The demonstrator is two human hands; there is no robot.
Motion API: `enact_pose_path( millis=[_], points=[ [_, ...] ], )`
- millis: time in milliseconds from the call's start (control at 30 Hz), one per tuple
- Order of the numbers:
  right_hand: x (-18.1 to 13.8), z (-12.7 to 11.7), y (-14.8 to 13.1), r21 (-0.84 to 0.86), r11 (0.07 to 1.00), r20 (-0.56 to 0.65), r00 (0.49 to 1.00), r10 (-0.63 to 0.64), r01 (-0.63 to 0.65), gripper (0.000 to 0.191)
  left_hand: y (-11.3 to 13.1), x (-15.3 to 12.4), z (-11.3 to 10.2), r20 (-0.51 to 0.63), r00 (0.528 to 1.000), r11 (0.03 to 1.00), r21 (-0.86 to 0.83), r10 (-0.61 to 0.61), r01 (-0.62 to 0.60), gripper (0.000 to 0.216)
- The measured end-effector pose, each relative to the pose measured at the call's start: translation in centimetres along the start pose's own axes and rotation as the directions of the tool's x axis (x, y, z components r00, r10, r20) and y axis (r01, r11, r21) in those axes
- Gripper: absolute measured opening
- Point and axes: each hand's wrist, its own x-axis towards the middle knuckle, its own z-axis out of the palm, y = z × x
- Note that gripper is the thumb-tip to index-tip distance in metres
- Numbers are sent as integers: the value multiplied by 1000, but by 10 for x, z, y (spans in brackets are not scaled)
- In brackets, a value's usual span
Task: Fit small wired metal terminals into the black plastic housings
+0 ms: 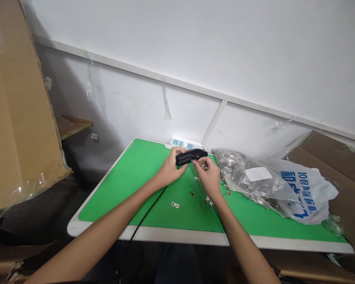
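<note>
My left hand is wrapped round the left end of a black, curved plastic housing, held up above the green table mat. A thin red wire shows along its open side. From the left end a black cable hangs down over the table's front edge. My right hand is closed in a pinch against the housing's open side, near its middle. Whatever lies between those fingertips is too small to make out. Below the hands, small metal clips and other little metal parts lie on the mat.
Clear plastic bags of shiny metal parts and a white bag with blue print rest on the table's right. A white power strip stands at the back by the wall. Cardboard rises at the left; more cardboard is at the right.
</note>
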Motion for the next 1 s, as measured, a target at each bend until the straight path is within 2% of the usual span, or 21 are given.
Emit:
enact_pose_path(
  millis=[200,500,667,833,1000],
  points=[
    [1,0,5,47,999,29,999,-20,19,29,-4,3,5,-26,996,984,-162,-86,81,50],
    [2,0,11,41,998,35,998,-54,52,29,-14,4,10,-89,979,972,-167,-182,166,45],
    [3,-4,14,-21,998,99,993,-62,64,28,-13,3,11,-60,982,969,-182,-180,166,41],
    [4,-5,16,-61,995,89,993,-77,82,28,-10,3,10,-25,980,962,-201,-195,186,39],
    [3,-3,19,-128,981,104,986,-131,144,28,-9,3,10,-8,987,964,-219,-160,154,39]
  ],
)
